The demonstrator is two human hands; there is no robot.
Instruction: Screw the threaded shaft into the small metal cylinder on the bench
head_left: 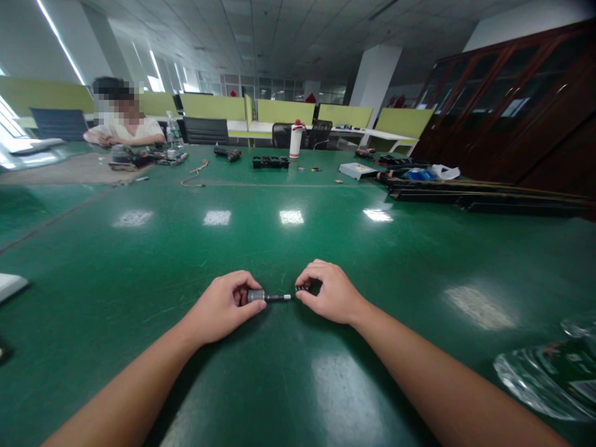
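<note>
"Green tabletop (pixel 261 242), clock centred between the hands: what's leftmost?"
"White object (pixel 12 285) at nine o'clock, partly out of view. Far off, near eleven, a person (pixel 128 131) with forearms on the table."
"And the left hand (pixel 218 308)?"
"Pinching a grey cylinder (pixel 256 296) between thumb and fingers. Its black shaft points to three o'clock, ending in a silver tip (pixel 287 297)."
"Next?"
"White bottle (pixel 295 141) with a red top, far off at twelve. Then a small dark ridged piece (pixel 302 288), just beside that tip."
"Who has it?"
"The right hand (pixel 333 292), thumb and fingertips pinching it. Whether it touches the tabletop, I can't tell."
"Beyond?"
"Clear plastic bottle (pixel 542 375), between three and four."
</note>
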